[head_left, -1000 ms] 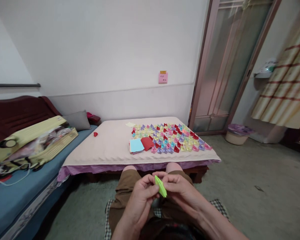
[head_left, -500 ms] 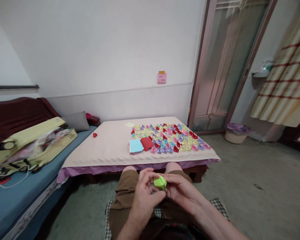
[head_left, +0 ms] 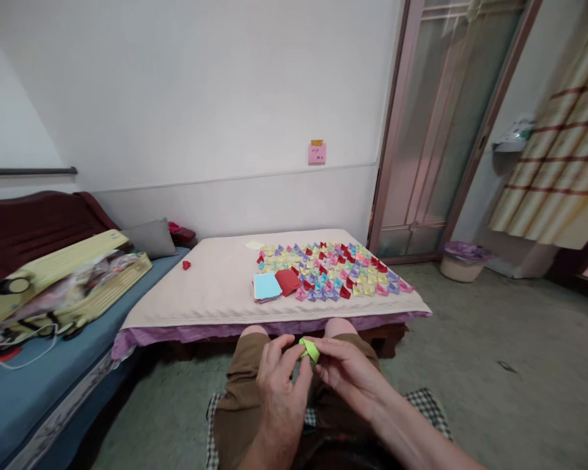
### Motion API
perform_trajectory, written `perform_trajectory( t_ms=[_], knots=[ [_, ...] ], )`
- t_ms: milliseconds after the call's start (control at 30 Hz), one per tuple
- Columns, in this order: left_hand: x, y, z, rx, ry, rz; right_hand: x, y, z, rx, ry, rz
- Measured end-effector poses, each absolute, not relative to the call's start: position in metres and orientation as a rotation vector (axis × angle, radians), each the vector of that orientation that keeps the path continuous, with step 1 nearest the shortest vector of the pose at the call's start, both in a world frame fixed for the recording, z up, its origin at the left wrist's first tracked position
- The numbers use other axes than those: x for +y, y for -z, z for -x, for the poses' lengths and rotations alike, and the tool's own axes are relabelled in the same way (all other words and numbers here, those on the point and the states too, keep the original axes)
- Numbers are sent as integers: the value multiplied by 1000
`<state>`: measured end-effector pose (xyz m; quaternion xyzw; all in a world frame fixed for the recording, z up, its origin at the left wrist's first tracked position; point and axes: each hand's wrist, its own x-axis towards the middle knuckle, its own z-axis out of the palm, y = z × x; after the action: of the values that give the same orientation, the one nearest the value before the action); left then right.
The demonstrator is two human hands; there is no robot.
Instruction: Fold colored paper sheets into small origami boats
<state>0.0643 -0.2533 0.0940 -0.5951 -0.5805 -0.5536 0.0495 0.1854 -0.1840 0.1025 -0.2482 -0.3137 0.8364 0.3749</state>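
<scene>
A small piece of lime-green folded paper (head_left: 310,350) is held above my lap, between both hands. My left hand (head_left: 281,378) has its thumb and fingertips on the paper's left side. My right hand (head_left: 347,369) pinches its right side with thumb and fingers. Beyond my knees, the low bed (head_left: 210,287) bears many folded paper pieces (head_left: 333,271) in rows of mixed colours. Nearer its front edge lie a stack of square paper (head_left: 267,287) with light blue on top and some red paper (head_left: 288,282) beside it.
A lone red folded piece (head_left: 186,265) lies on the bed's left part, and a pale yellow sheet (head_left: 253,245) near the back. On the left stands a blue couch (head_left: 24,398) with a yellowish case (head_left: 63,261). A lined bin (head_left: 463,264) stands by the sliding door (head_left: 421,130).
The green paper has turned and shifted slightly left. My left hand has changed its grip, with its fingers now reaching over the paper from above.
</scene>
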Motion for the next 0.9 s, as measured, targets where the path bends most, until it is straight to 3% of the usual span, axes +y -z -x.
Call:
perform_trajectory(
  t_ms=[367,900],
  knots=[
    [-241,-96,-57,-2031,2046,1565,-195,-94,-176,-1250,-1722,826],
    [-242,-79,-67,-1975,1902,1643,-198,-86,-170,-1182,-1625,870]
  ],
)
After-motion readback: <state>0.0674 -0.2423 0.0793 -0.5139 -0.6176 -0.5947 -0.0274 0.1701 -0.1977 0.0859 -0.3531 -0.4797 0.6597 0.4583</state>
